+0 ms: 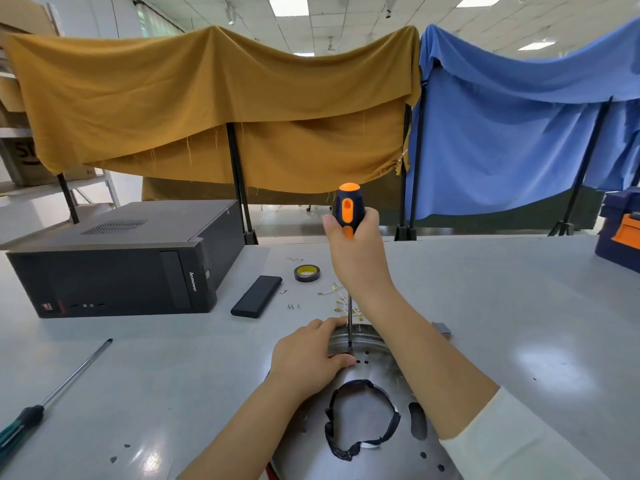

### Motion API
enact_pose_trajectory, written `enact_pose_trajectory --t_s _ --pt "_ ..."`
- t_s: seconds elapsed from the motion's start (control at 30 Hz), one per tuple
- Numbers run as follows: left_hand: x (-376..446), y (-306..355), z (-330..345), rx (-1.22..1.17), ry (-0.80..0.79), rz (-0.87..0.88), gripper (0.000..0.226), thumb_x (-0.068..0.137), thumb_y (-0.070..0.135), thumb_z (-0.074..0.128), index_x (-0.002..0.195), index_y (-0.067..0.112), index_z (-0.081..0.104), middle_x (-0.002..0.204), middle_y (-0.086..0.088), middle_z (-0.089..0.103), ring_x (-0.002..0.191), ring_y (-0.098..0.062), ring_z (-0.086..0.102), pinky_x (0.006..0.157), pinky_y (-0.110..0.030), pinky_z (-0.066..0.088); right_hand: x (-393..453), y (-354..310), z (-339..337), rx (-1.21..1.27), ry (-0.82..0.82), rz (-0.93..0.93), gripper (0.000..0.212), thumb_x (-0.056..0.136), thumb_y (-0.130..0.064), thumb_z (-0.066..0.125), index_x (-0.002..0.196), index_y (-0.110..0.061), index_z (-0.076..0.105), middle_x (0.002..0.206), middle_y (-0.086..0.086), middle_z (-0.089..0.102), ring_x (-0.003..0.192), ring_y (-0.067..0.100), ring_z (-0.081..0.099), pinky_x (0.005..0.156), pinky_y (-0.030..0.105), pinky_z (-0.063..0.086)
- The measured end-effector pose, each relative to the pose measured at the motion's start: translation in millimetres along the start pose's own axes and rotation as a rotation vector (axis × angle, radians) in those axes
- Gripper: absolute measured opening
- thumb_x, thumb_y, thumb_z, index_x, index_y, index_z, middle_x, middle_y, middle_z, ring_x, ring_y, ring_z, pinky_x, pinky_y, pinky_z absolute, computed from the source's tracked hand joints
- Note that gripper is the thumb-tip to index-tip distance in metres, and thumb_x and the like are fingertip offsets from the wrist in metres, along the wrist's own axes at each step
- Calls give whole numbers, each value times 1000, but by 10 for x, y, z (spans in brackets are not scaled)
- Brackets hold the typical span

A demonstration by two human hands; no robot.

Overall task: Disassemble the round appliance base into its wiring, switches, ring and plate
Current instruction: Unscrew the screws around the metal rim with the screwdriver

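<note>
The round metal appliance base (367,455) lies on the grey table in front of me, with a ragged black ring (360,419) of tape or wiring round its central hole. My right hand (356,251) grips the orange-and-black handle of a screwdriver (347,209) held upright. Its tip rests on the base's far rim by several small slots. My left hand (308,358) holds that rim, fingers curled over the edge right beside the tip. Loose screws (292,306) and small brass terminals (337,299) lie on the table beyond the base.
A black desktop computer case (117,261) lies at the left. A black flat box (257,296) and a roll of black tape (307,273) sit mid-table. A long green-handled screwdriver (52,396) lies near left. A blue toolbox (620,233) stands far right.
</note>
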State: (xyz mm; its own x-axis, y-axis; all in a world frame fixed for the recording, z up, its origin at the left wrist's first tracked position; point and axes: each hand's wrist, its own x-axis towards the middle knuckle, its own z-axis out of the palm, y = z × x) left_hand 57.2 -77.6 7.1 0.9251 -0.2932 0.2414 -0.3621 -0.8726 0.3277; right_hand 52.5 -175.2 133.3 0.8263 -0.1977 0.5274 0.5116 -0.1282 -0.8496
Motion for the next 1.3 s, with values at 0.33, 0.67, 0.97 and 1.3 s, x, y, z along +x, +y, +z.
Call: enact_pose_trajectory --t_s 0.33,0.67,0.97,1.3 --pt "1 -13 -6 9 3 7 56 81 63 51 131 45 34 124 17 50 114 -9 50 80 -26 39 188 -26 -154 112 -379 144 19 89 -14 59 84 -15 41 65 1 43 52 13 39 47 19 38" --pt "9 -15 5 6 -3 2 56 81 62 51 131 45 34 124 16 50 114 -10 50 80 -27 39 144 32 -139 156 -185 95 18 87 -7 61 78 -14 47 58 0 41 47 13 36 46 24 34" --pt "8 -22 6 3 9 10 55 81 63 50 131 46 34 124 18 50 115 -8 49 80 -26 39 95 123 -137 -65 53 5 33 87 -29 65 98 -16 36 80 -3 46 64 7 47 51 6 40" --pt "15 -24 9 19 12 10 57 81 64 50 131 45 33 125 17 50 115 -9 50 80 -26 39 191 54 -205 403 -397 139 22 84 -13 58 78 -15 37 56 -1 27 45 11 24 41 21 24"
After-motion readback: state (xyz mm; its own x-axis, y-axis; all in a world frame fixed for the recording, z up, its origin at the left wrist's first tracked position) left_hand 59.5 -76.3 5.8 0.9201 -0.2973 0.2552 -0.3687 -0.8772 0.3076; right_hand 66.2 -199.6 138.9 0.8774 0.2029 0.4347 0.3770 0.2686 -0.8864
